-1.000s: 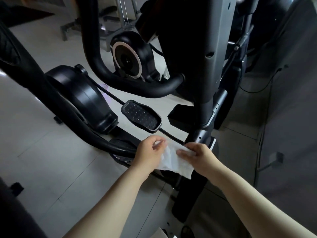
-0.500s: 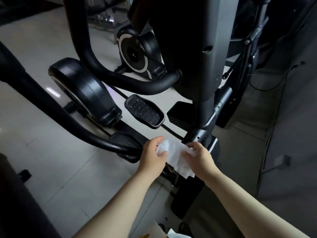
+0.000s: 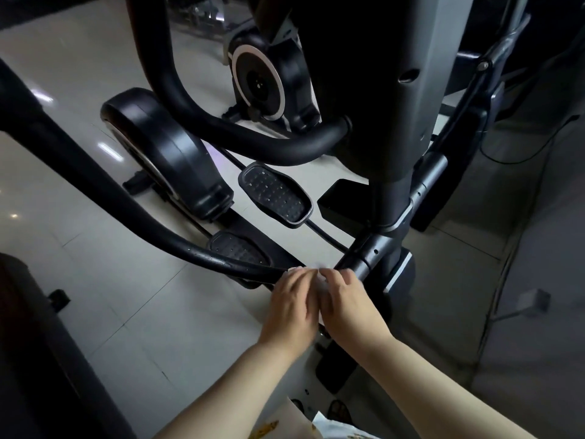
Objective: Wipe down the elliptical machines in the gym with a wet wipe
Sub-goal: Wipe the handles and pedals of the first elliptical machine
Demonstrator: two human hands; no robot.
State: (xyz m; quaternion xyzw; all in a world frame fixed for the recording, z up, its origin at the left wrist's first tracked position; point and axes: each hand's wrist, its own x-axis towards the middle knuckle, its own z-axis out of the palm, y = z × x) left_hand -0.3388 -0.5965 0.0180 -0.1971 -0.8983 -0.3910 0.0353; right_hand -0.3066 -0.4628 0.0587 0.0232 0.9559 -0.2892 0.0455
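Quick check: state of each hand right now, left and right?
Left hand: fingers laid over the wet wipe on the black bar; grip cannot be told.
Right hand: likewise on the wipe; grip cannot be told.

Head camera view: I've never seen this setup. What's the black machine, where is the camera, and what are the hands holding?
There is only one picture of this moment. It comes from a camera worn on the person's head, looking forward and down. There is no robot, and the two bare arms are the person's own.

The black frame is an elliptical machine standing on a pale tiled floor. The studded ovals are its foot pedals.

The left hand and right hand lie side by side over a white wet wipe. It sits on the low curved bar, near the upright post. The hands hide most of the wipe, so I cannot tell whether they grip it or only press it down.
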